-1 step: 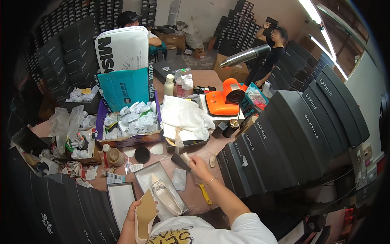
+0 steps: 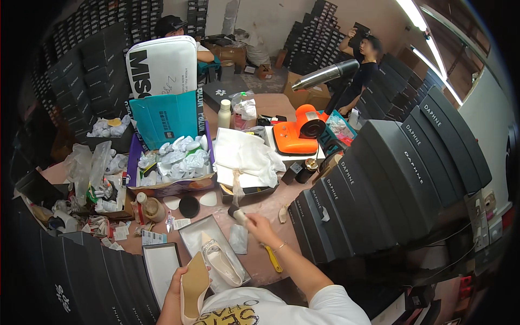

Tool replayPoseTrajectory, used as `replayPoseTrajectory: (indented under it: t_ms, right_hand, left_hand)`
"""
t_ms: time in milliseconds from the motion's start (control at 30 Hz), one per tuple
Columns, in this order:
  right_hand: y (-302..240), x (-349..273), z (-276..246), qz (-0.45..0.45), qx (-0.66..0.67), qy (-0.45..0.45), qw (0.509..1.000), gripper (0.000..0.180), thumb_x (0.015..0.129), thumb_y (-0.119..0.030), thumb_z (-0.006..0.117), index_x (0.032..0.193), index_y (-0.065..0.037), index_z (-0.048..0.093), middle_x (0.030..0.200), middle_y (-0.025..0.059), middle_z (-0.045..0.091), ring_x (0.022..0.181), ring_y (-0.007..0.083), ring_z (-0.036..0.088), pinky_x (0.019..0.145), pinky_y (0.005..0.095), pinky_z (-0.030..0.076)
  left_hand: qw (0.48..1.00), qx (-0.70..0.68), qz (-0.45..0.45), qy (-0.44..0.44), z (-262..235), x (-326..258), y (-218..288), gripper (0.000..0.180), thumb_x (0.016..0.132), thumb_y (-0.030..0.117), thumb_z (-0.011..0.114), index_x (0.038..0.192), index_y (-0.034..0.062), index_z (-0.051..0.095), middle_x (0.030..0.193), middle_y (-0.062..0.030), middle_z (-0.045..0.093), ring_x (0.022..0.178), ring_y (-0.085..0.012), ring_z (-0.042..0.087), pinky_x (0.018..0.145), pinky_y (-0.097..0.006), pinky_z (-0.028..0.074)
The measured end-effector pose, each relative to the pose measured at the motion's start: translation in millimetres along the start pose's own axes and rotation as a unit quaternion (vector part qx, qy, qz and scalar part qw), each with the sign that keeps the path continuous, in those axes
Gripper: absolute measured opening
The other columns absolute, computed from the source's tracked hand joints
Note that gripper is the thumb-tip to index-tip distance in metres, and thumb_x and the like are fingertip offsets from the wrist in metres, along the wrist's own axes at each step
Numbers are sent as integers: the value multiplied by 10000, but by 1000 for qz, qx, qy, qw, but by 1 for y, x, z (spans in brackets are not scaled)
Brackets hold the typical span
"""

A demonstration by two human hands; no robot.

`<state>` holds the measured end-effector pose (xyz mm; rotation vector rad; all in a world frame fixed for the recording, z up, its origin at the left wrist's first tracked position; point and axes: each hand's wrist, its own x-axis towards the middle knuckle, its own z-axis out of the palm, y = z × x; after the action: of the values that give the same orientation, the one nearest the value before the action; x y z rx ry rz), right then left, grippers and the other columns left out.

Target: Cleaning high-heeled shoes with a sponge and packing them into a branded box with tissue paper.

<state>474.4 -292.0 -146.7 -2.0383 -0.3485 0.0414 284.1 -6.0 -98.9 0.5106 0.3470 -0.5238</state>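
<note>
At the lower edge, my left hand (image 2: 174, 286) is closed on a pale pointed shoe (image 2: 194, 283), its tan sole turned up. My right hand (image 2: 260, 227) grips a tool with a pale handle and dark head (image 2: 238, 215), above the table; its exact kind I cannot make out. Between my hands, a second cream pointed shoe (image 2: 223, 265) with a decorated strap lies in an open grey shoebox (image 2: 190, 233). Beside that box are a small white packet (image 2: 238, 239) and a yellow-handled tool (image 2: 273, 259).
Dark shoebox stacks (image 2: 374, 189) rise at the right, with more (image 2: 81, 276) at lower left. A purple carton (image 2: 168, 188) of crumpled paper, an orange machine (image 2: 297, 138) with a metal nozzle, a glue jar (image 2: 155, 209) and a black round lid (image 2: 189, 207) occupy the table. Two people are behind.
My right hand has moved slightly left, and the tool in it has turned, its dark head now pointing away from me. My left hand and its shoe have stayed put.
</note>
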Motion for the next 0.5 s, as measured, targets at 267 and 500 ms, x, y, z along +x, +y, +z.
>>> replayPoseTrajectory:
  t_ms: [267, 500]
  right_hand:
    - [-102, -70, 47, 249, 505, -105, 820, 251, 905, -119, 556, 1121, 9, 566, 986, 44, 629, 867, 108, 602, 772, 259, 495]
    - [-119, -79, 46, 249, 511, -140, 811, 247, 913, -112, 540, 1124, 16, 559, 1009, 63, 629, 897, 120, 603, 795, 252, 483]
  left_hand:
    - [995, 11, 10, -101, 24, 4, 11, 814, 737, 401, 583, 1385, -16, 321, 1298, -207, 456, 1201, -301, 482, 943, -392, 474]
    - [990, -59, 46, -122, 26, -17, 9, 844, 709, 370, 599, 1405, 0, 297, 1215, -219, 524, 979, -263, 619, 822, -336, 537]
